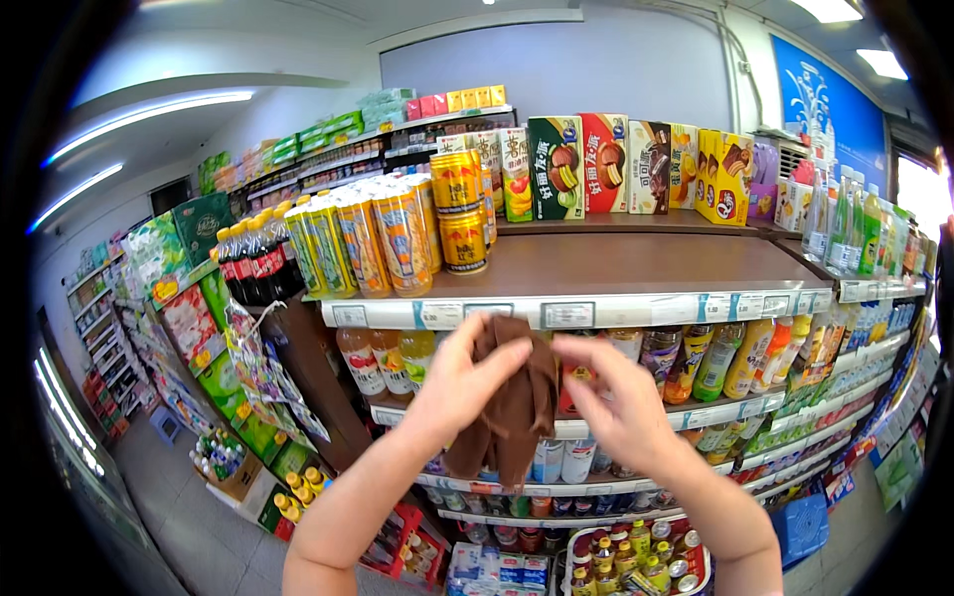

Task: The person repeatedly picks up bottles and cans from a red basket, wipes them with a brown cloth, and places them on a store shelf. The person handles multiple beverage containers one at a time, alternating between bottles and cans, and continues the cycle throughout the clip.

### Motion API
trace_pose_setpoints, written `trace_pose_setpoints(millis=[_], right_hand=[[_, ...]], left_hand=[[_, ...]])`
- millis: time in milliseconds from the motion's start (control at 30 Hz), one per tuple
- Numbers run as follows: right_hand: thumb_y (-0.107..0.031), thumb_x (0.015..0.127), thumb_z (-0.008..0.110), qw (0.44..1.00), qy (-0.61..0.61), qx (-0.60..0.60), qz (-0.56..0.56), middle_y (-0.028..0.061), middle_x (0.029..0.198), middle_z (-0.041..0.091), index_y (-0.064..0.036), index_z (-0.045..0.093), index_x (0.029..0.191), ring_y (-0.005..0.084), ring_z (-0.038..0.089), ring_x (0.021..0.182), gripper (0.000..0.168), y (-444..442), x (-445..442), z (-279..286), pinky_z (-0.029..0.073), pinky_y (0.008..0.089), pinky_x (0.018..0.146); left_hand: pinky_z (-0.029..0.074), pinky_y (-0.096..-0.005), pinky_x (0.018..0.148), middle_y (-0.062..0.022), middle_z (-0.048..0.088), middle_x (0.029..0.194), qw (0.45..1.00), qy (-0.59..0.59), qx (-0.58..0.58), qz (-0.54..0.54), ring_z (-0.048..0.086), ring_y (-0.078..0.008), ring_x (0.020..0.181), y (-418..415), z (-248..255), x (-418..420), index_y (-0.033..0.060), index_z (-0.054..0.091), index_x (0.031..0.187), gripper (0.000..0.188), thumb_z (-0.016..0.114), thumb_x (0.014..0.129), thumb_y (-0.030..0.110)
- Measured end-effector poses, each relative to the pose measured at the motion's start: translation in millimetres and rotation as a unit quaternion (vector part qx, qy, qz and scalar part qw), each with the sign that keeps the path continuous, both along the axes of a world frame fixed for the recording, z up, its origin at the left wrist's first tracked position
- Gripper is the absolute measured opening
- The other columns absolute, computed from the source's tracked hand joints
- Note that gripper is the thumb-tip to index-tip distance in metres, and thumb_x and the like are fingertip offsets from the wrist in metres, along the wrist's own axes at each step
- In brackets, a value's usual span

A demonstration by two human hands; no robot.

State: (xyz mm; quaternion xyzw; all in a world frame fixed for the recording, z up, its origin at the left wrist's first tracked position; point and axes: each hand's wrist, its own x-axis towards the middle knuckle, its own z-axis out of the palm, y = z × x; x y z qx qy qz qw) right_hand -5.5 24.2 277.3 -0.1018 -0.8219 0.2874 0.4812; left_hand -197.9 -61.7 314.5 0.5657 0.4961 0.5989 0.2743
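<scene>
A bunched brown cloth (514, 402) hangs from my left hand (477, 372), whose thumb and fingers pinch its top. Close to the cloth's right side is my right hand (611, 395), fingers spread and slightly curled; whether its fingertips touch the cloth is hard to tell. Both hands are in front of the price rail (633, 309) of a brown shelf top (633, 261). On that top, at the left, stand two stacked gold cans (463, 242) beside tall shrink-wrapped yellow and orange cans (399, 238). Boxes of snack pies (607, 164) line the raised ledge behind.
Drink bottles (719, 361) fill the shelves below. Cola bottles (257, 261) and hanging packets (261, 365) are at the left, glass bottles (842, 223) at the right. A basket of drinks (637, 559), a blue stool (801, 529) and a carton of bottles (231, 469) are low down.
</scene>
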Motion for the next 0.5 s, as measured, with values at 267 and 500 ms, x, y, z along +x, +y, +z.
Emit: trace_pose_setpoints(millis=[267, 500], right_hand=[[-0.035, 0.093, 0.067, 0.990, 0.074, 0.010, -0.115, 0.0235, 0.118, 0.067, 0.005, 0.057, 0.126, 0.0336, 0.066, 0.112, 0.052, 72, -138, 121, 0.052, 0.0404, 0.093], [-0.040, 0.073, 0.080, 0.985, -0.023, -0.129, -0.113, 0.0237, 0.113, 0.069, 0.011, 0.063, 0.117, 0.0273, 0.069, 0.100, 0.070, 138, -217, 164, 0.055, 0.0371, 0.087]], left_hand=[[0.052, -0.0344, 0.094, -0.0202, 0.064, 0.123, 0.933, 0.229, 0.119, 0.249, 0.065, -0.0261, 0.111, 87, 75, -90, -0.0099, 0.037, 0.142, 0.072, 0.073, 0.089, 0.023], [0.052, -0.0391, 0.092, -0.0255, 0.062, 0.118, 0.927, 0.213, 0.091, 0.295, 0.064, -0.0317, 0.111, 124, 100, -103, -0.0075, 0.045, 0.125, 0.064, 0.078, 0.083, 0.028]])
